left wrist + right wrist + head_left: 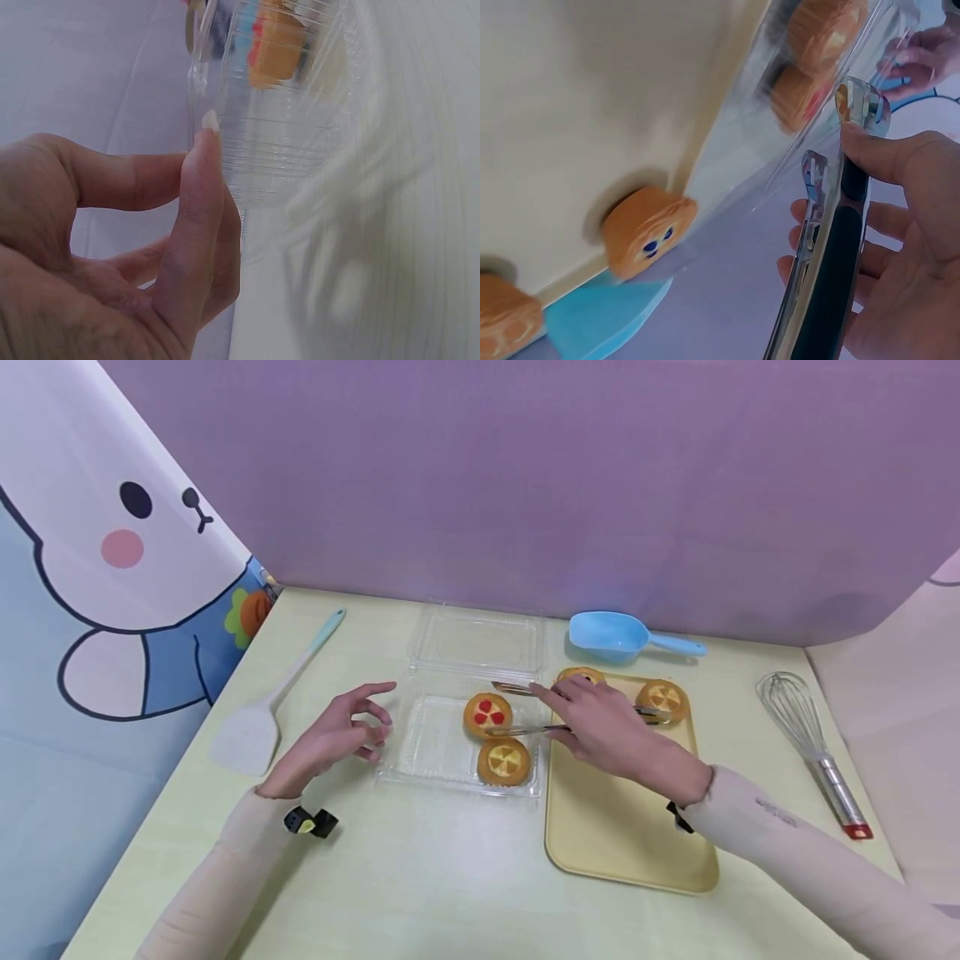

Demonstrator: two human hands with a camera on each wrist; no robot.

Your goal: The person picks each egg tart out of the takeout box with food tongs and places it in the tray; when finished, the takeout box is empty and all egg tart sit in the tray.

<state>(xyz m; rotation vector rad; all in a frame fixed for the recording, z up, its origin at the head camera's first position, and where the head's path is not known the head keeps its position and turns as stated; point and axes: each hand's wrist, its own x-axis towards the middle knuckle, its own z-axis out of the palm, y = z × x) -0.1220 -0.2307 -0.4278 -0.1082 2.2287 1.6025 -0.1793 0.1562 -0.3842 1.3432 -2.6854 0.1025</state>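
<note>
My right hand [603,727] holds metal tongs [825,247] with dark grips. In the head view the tongs' arms stand apart, their tips over the clear plastic container [420,777] around the red-topped tart [487,716]. Beside that one, a yellow-topped tart [504,762] sits in the container's right half. My left hand [341,727] hovers at the container's left side with fingers loosely bent, holding nothing; its fingertips overlap the container's edge in the left wrist view.
The beige tray [622,843] under my right arm bears a blue-dotted tart [649,232] and another yellow-topped tart [663,697]. Behind are the container's raised lid [480,639] and a blue scoop [611,635]. A whisk [813,752] lies right, a white spatula [247,735] left.
</note>
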